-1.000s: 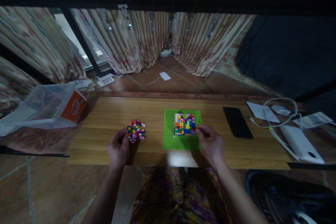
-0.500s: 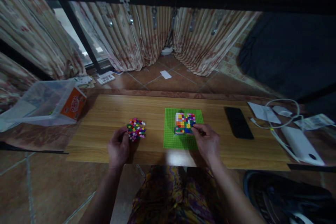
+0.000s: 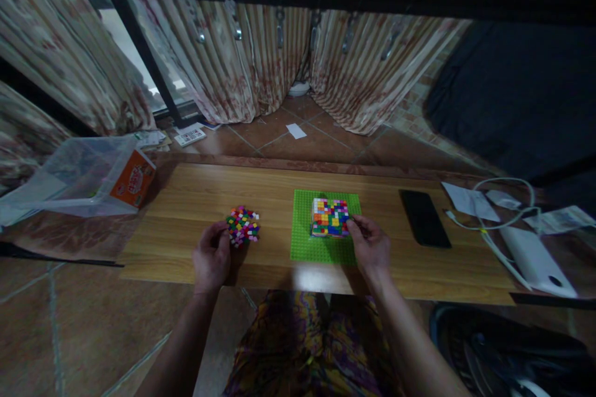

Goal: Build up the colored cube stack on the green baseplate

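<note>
A green baseplate [image 3: 305, 243] lies on the wooden table [image 3: 410, 270], with a block of multicoloured small bricks [image 3: 329, 217] built on its far half. My right hand [image 3: 371, 247] rests at the block's right side, fingertips touching its near right corner. A loose heap of small coloured bricks [image 3: 243, 225] lies to the left on the table. My left hand [image 3: 212, 255] sits just left of and below that heap, fingers curled and touching its edge. Whether either hand pinches a single brick is too small to tell.
A black phone [image 3: 424, 218] lies right of the baseplate. Further right are white papers [image 3: 468, 198], a white cable [image 3: 505, 206] and a white power bank [image 3: 533, 259]. A clear plastic box with an orange label [image 3: 93, 177] stands at the table's left end. Curtains hang behind.
My right hand has shifted slightly along the right side of the brick block. The left hand has stayed by the heap. The view has tilted a little.
</note>
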`<state>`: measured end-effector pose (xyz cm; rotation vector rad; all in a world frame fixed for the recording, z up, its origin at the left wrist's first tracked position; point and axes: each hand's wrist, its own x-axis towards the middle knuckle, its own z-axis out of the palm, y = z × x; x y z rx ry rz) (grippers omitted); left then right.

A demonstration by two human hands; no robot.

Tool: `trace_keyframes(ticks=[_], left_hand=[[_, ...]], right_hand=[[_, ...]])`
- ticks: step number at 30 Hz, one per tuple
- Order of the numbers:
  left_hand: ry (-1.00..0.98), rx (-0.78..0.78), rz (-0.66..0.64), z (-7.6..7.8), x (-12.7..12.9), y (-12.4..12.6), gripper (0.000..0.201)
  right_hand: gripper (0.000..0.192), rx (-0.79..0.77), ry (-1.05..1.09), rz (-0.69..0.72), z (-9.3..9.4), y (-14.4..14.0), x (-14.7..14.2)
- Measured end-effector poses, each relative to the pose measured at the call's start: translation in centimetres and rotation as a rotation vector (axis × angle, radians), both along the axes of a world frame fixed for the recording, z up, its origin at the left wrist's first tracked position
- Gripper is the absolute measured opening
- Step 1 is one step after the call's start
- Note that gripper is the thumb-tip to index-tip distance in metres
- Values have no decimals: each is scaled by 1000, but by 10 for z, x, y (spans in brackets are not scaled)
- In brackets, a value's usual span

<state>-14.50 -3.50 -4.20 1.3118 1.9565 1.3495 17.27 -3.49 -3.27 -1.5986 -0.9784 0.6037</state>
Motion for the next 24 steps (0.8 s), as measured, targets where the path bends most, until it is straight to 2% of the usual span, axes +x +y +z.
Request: trace_keyframes(ticks=[4, 10, 18, 24], left_hand=[[6, 28, -14, -4, -2, 0, 28], [11, 22, -5, -3, -1, 0, 27], [32, 21, -15, 2, 1, -1, 25], [30, 45, -21, -4, -1, 0, 25]], right_hand=[[38, -6, 27, 4, -1, 3, -3], [38, -4, -54, 24, 3, 0, -2], [37, 9, 63, 24, 1, 2, -6], [36, 32, 50, 27, 0, 5, -9]])
